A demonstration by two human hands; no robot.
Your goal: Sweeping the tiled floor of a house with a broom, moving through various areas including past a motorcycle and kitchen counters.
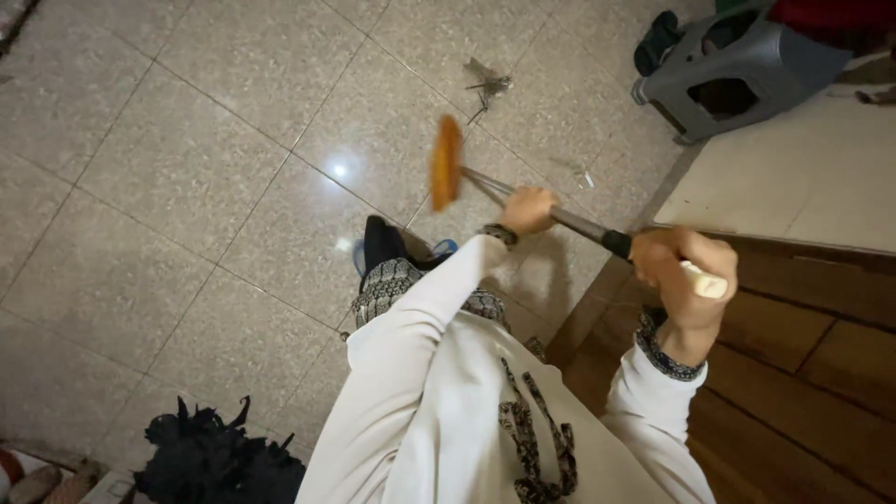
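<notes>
The broom (560, 217) slants across the middle of the view, held off the floor with its blurred orange-brown head (446, 162) raised over the tiles. Its handle is dark metal, with a black collar and a pale end. The right hand (686, 266) is closed around that pale end; the left hand (528, 209) is closed around the shaft lower down, nearer the head, a dark band at its wrist. Both sleeves are smooth cream cloth with patterned grey cuffs. Beneath lies a glossy floor (187, 168) of speckled grey tiles, with a small clump of debris (487, 86) beyond the broom head. At upper right stands a grey plastic stool (737, 70); wooden boards (803, 373) run along the right. A black crumpled bag (215, 457) sits at lower left.
</notes>
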